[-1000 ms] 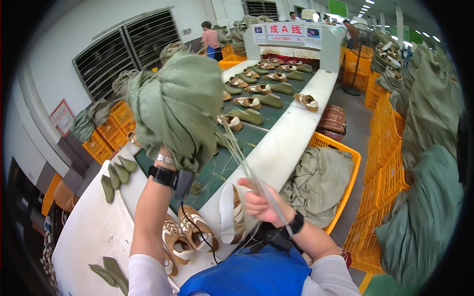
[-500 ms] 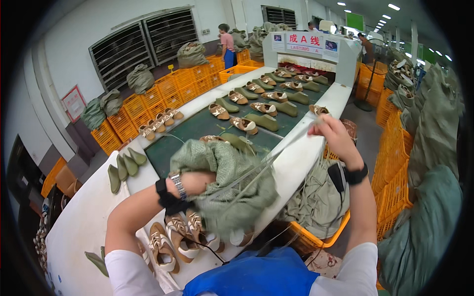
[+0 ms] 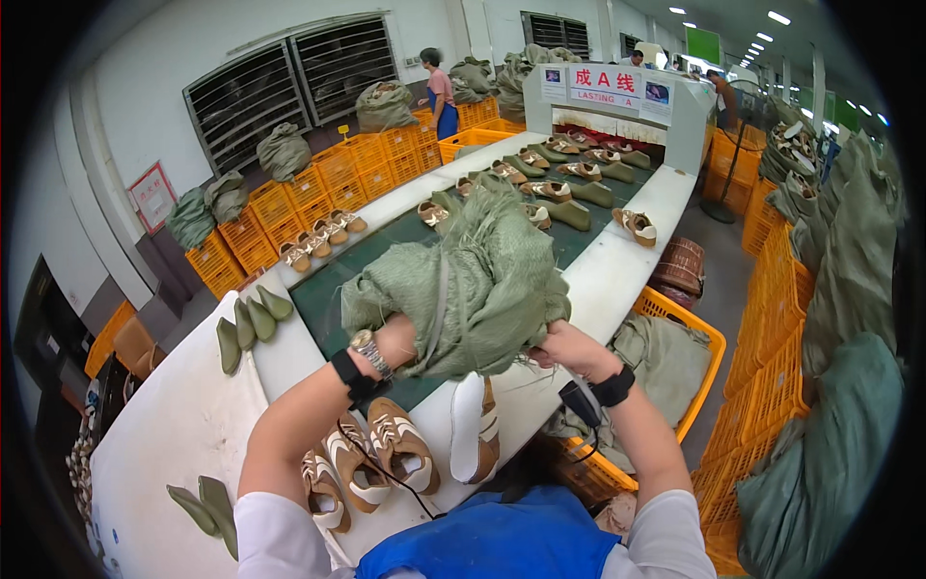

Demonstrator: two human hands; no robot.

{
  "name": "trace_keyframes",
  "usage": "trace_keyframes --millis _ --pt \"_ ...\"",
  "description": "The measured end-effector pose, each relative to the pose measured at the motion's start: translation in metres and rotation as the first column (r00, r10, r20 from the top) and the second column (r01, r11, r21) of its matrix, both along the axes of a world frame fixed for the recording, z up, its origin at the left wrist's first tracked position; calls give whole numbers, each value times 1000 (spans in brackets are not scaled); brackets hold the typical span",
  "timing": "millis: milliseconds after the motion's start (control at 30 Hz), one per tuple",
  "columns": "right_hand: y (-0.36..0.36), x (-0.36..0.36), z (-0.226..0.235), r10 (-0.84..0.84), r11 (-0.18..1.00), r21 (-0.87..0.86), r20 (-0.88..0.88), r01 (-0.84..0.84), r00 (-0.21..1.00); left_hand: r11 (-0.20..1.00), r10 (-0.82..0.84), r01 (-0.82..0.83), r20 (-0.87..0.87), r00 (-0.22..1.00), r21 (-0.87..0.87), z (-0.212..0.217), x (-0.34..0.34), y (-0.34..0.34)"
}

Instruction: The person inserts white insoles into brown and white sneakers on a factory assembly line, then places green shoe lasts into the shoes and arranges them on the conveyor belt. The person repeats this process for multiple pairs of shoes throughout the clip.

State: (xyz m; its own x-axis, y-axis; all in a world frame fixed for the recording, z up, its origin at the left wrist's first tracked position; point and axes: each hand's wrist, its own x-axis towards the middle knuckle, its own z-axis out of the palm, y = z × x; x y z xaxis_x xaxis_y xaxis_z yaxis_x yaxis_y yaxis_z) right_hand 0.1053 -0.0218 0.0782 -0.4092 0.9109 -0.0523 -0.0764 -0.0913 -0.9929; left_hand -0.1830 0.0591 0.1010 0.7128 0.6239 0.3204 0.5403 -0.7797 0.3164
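Centre of frame: a crumpled green woven sack point(image 3: 463, 280) held above the counter point(image 3: 183, 434). The left hand point(image 3: 397, 338) is buried under its lower left fold, grip closed on the fabric; the right hand point(image 3: 564, 345) pinches its lower right edge, grip clamped. Below the sack, brown-and-white shoes point(image 3: 386, 454) lie on the counter; an orange crate point(image 3: 675, 328) sits at right.
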Motion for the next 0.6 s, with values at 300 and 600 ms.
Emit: trace_keyframes --millis 300,600 --pt "-11 33 0 12 985 172 -229 28 973 186 -3 442 449 893 -877 23 14 -42" --pt "-2 -2 -78 -642 755 204 34 623 766 -270 544 937 768 339 -223 -99 66 -12"
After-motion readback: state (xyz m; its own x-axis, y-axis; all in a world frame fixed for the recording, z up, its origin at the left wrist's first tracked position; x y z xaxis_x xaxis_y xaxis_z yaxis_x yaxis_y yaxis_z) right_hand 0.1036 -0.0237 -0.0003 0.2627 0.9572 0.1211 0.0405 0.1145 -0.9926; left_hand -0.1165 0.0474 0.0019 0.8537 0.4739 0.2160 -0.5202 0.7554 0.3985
